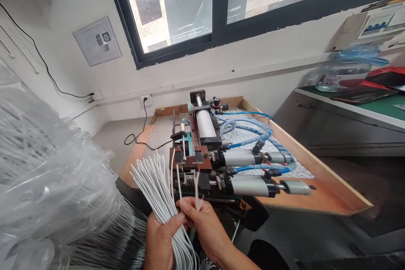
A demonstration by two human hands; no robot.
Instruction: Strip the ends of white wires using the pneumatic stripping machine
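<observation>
A thick bundle of white cables [156,183] fans out upward from my left hand [161,236], whose fingers and thumb are wrapped round it. Just to the right, my right hand [202,223] pinches a few separate white cables [196,187], with small reddish tips showing near the fingers. The two hands are close together at the thumbs. Beyond them stands a pneumatic machine [205,126] with silver cylinders, brown plates and blue hoses. The cable tops are in front of its plates.
The machine sits in a wooden tray [332,181] with raised edges. Plastic-wrapped cables [47,177] fill the left side. At the right, a green-topped table [357,103] holds a large clear bottle [344,69]. Behind are a wall and window. A black cord [144,128] runs from a socket.
</observation>
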